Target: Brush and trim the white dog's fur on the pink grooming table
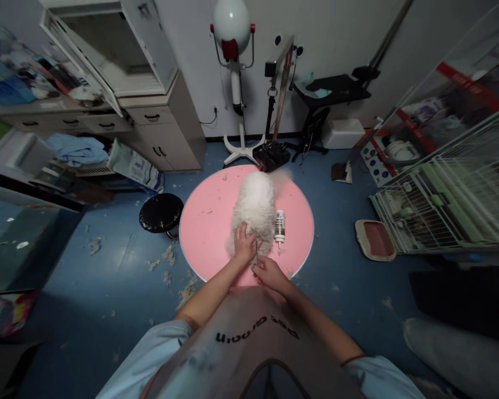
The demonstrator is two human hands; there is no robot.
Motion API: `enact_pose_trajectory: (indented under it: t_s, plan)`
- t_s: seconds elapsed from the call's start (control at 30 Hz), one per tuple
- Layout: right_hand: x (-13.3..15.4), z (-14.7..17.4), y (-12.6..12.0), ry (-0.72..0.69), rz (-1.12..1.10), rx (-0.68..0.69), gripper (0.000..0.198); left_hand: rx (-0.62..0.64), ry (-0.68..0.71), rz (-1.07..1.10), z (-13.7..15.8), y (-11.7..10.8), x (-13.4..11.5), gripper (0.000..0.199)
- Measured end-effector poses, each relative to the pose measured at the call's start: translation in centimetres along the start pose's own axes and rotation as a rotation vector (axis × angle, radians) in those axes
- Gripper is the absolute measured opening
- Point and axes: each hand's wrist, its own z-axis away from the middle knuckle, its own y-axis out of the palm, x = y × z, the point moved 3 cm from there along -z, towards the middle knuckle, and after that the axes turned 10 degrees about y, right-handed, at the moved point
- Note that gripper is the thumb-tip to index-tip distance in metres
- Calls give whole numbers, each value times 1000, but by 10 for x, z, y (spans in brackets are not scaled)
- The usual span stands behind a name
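Note:
A fluffy white dog [255, 202] is on the round pink table [203, 221], its near end close to my body. My left hand [244, 244] grips the dog's near end, fingers partly sunk in the fur. In my right hand [268, 273] is a slim ring-handled metal tool [257, 254], scissors or forceps, its shaft pointing away from me at the fur beside my left hand. Its exact kind is too small to tell. Right of the dog lies a white bottle [280, 226] with a dark label, its nozzle towards me.
A black round stool [161, 213] stands left of the table. A white stand dryer [235, 83] and a black bag [274, 155] are behind it. To the right are a wire cage [453, 205] and a litter tray [375, 240]. Fur clumps [169, 255] lie on the floor.

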Motion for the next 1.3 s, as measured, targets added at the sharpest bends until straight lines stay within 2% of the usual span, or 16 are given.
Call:
enact_pose_trajectory:
  t_s: [0.07,0.17,0.27,0.4,0.57,0.77,1.3]
  plan:
    - [0,6,-2,-16,74,-6,9,-17,-7,9,0,-1,1,22]
    - [-2,11,-8,-20,234,-100,11,-41,6,8,-1,0,2,22]
    - [0,9,-15,-37,359,-183,15,-62,36,-20,0,0,1,23]
    - [9,0,-19,-17,442,-218,16,-78,63,-61,2,1,-1,23]
    - [11,-2,-13,12,383,-143,9,-81,66,-84,2,1,-2,22]
    - [7,13,-14,-75,360,-104,8,-111,69,-71,3,-1,-5,20]
    - [2,31,-16,-71,519,-158,7,-150,6,-22,9,-3,-15,15]
